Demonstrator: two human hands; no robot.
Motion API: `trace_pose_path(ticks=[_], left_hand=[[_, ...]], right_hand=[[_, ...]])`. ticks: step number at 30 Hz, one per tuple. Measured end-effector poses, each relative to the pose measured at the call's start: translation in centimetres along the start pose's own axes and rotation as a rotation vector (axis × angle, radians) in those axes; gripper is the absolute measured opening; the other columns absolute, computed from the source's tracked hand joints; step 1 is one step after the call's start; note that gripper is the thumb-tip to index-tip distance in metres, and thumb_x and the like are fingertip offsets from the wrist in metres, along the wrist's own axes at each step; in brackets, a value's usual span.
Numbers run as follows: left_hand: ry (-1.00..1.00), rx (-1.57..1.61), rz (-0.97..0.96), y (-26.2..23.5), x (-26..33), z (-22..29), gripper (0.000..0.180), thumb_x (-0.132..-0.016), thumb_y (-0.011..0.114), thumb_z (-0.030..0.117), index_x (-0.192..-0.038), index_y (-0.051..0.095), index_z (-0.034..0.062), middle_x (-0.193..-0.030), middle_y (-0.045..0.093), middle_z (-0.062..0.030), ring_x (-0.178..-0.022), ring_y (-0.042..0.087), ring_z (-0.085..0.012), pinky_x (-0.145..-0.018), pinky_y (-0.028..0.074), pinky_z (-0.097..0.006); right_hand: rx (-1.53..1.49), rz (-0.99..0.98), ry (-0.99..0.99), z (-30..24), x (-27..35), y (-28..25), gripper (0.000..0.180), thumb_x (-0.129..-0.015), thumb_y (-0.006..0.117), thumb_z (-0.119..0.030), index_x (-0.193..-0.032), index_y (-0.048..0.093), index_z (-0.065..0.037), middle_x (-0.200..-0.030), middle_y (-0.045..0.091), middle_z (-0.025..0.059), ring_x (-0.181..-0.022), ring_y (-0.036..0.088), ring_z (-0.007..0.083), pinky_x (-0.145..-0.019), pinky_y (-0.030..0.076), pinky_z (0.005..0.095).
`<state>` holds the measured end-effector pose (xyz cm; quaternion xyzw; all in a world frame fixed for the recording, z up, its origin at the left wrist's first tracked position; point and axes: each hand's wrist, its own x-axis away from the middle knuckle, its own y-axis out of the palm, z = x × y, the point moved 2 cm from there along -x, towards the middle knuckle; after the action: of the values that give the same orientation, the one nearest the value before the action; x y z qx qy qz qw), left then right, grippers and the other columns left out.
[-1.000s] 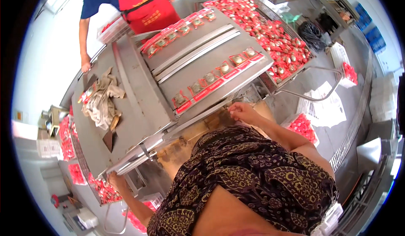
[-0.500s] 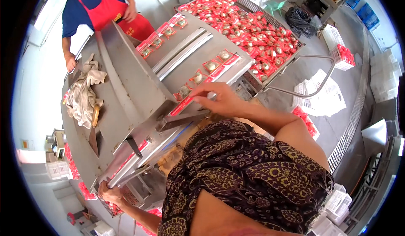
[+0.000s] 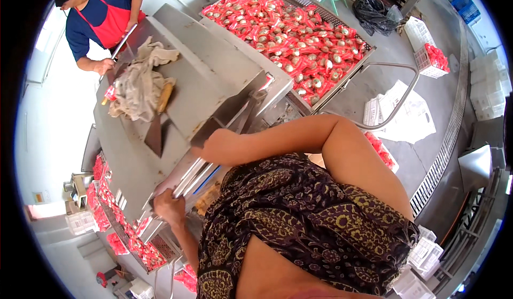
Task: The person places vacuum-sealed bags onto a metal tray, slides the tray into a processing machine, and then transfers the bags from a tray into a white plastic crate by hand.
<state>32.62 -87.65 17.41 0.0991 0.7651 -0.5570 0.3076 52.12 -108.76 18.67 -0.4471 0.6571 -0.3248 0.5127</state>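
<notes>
My right hand (image 3: 215, 147) is closed on the lower edge of a tilted steel cover panel (image 3: 230, 104) of a long stainless packing machine (image 3: 133, 160). My left hand (image 3: 170, 207) grips the machine's near rail (image 3: 187, 179), lower down and to the left. My patterned dark top fills the lower middle of the view. The cover hides the machine's lane under it.
A co-worker in a blue shirt and red apron (image 3: 101, 16) stands at the machine's far end. A heap of rags (image 3: 139, 83) lies on top. A big tray of red packets (image 3: 288, 32) is behind, more red packets (image 3: 125, 237) at lower left, a floor drain grate (image 3: 446, 144) to the right.
My right hand went from the open lane with red packets to the cover's edge, and the cover now hides that lane. My left hand moved up onto the rail. The view swung left.
</notes>
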Motion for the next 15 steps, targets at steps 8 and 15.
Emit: trace_pose_path(ticks=[8,15], left_hand=[[0.036,0.185,-0.334,11.4,-2.4,8.9,0.021,-0.056,0.073,0.025,-0.062,0.060,0.0092,-0.059,0.059,-0.0116,-0.066,0.060,-0.0345,-0.068,0.047,-0.044],[0.095,0.188,-0.536,17.6,-3.3,3.5,0.021,-0.062,0.074,0.027,-0.077,0.072,0.0125,-0.067,0.066,-0.0116,-0.070,0.066,-0.0311,-0.069,0.050,-0.045]], right_hand=[[0.107,-0.191,0.338,11.0,6.6,4.4,0.012,-0.072,0.064,-0.013,-0.076,0.071,-0.005,-0.078,0.069,0.0148,-0.078,0.069,0.0333,-0.066,0.055,0.0441],[0.050,-0.256,0.495,13.0,2.2,9.1,0.017,-0.071,0.063,-0.016,-0.083,0.070,-0.007,-0.081,0.069,0.0161,-0.080,0.068,0.0358,-0.067,0.054,0.0477]])
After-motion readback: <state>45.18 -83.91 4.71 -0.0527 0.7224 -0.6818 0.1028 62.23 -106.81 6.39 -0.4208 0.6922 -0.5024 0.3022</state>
